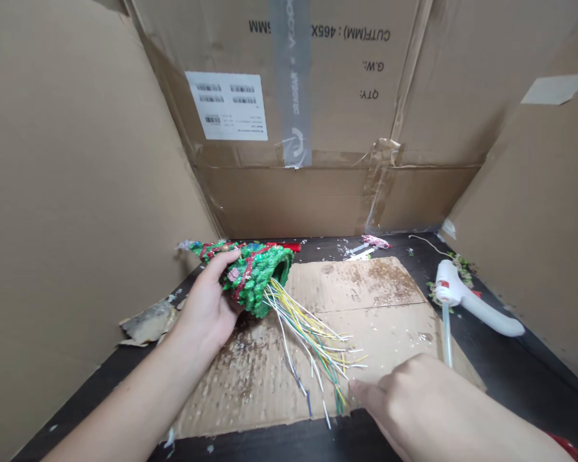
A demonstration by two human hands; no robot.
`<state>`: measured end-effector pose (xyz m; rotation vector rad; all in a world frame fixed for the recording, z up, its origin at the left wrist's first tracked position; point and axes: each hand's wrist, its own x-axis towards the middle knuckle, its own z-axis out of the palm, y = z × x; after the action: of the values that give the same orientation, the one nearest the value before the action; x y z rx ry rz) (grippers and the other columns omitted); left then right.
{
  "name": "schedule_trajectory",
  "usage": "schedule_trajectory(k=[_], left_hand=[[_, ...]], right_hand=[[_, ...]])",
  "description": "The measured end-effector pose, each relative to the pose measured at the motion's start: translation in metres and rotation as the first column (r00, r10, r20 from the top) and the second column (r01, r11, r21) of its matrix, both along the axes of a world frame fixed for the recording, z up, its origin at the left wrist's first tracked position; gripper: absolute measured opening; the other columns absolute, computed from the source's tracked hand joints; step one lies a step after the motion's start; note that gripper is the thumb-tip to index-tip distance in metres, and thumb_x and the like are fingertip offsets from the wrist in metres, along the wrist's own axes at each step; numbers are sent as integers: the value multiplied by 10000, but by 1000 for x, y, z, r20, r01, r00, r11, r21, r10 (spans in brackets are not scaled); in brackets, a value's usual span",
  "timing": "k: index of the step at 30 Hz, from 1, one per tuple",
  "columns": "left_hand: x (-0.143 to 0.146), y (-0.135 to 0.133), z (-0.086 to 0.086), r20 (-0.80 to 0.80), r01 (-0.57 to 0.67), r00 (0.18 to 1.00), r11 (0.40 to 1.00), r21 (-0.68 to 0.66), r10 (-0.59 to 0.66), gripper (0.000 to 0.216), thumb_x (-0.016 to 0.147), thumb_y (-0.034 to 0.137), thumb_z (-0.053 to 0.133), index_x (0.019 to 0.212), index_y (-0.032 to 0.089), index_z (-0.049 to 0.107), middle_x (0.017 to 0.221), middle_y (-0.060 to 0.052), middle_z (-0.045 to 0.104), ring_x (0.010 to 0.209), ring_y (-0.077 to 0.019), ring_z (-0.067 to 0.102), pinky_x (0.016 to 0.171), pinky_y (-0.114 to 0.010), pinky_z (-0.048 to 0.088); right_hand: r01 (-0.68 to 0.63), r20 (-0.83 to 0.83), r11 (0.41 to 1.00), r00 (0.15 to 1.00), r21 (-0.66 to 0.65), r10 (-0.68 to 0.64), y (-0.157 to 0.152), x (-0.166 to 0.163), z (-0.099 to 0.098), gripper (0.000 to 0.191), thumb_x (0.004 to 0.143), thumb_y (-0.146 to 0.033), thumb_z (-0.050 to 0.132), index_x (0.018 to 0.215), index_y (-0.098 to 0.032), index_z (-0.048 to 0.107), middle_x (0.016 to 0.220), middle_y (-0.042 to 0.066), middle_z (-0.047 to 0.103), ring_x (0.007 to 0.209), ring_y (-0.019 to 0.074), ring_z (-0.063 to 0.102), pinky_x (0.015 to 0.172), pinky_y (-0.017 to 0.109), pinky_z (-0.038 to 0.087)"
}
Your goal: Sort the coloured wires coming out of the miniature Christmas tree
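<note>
Many thin white, yellow and green wires (313,327) already sit in the hollow, glittery green Christmas-tree ornament (257,282) the left hand (212,314) clasps above brown cardboard (390,333); ends hang unjoined; right hand (414,398) near tips, pinch unclear.

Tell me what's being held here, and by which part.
The left hand holds a green tree around its middle. Whether the right hand grips any wires cannot be told.

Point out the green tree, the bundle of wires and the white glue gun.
Green tree (256,281): head view, on its side near the open base.
Bundle of wires (305,319): head view, midway along the strands.
White glue gun (478,306): head view, on its handle.
</note>
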<state>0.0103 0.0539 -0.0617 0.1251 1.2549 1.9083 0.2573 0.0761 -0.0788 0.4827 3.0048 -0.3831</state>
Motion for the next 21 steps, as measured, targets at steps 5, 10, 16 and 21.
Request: schedule_trajectory(k=[5,10,16,21], left_hand=[[0,1,0,13,3,1000,1000,9,-4,109,791,139,593,897,112,599,849,-45,586,671,-84,564,719,-169,494],[0,2,-1,12,2,1000,1000,5,-2,106,796,143,593,897,112,601,877,-46,589,675,-83,562,714,-168,491],[-1,2,-2,4,-8,1000,1000,-4,9,119,781,147,604,896,117,603,861,-46,586,681,-87,561,713,-173,493],[-1,3,-2,2,-17,1000,1000,-2,17,92,776,116,585,866,124,603,855,-41,586,681,-87,561,708,-166,490]], right_hand=[[-11,22,1000,1000,7,11,-3,5,-5,163,733,-71,460,604,-160,503,478,-8,484,346,89,302,418,286,147],[32,-43,999,999,10,-31,-2,10,-14,149,727,-75,435,669,-168,537,533,-4,530,382,96,371,435,276,182],[63,43,998,997,19,-64,-2,10,0,166,670,-42,449,633,-174,542,529,3,535,378,106,381,421,281,162],[-20,135,990,991,137,1,-1,6,7,190,690,-61,456,569,-184,538,500,7,510,358,118,278,396,299,112]])
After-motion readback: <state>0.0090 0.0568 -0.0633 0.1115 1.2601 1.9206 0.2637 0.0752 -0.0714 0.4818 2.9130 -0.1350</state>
